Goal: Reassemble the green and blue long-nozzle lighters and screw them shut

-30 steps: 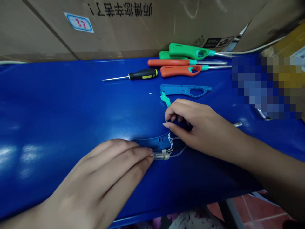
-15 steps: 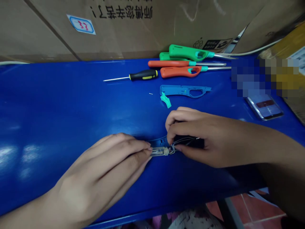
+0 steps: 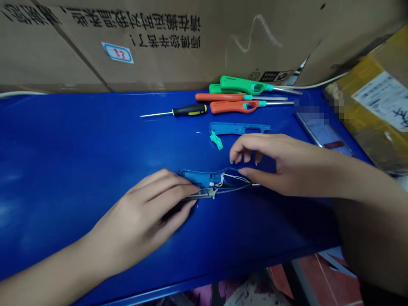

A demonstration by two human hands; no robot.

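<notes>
My left hand [image 3: 140,219] is closed on the clear plastic fuel tank [image 3: 207,194] of a gas lighter, whose pale valve end sticks out past the fingertips. Just behind the tank lies a blue lighter half-shell [image 3: 198,177] with its hollow side up. White wires [image 3: 235,177] with a small white part at their end loop over it, and a thin tube runs right from the tank. My right hand [image 3: 280,163] hovers over the shell's right end, fingers curled but apart from the thumb. Its thumb tip is close to the shell; I cannot tell whether they touch.
Behind lie another blue half-shell [image 3: 225,128], a turquoise trigger piece [image 3: 216,140], a small screw [image 3: 198,132] and a black-yellow screwdriver [image 3: 190,110]. Green lighters [image 3: 239,83] and orange lighters [image 3: 231,107] rest before a cardboard box [image 3: 159,63]. A phone [image 3: 321,131] is at right.
My right hand has let go of the wires and opened, moving up and away from the tank. The wires now lie over the shell, and more of it shows. The camera view has shifted.
</notes>
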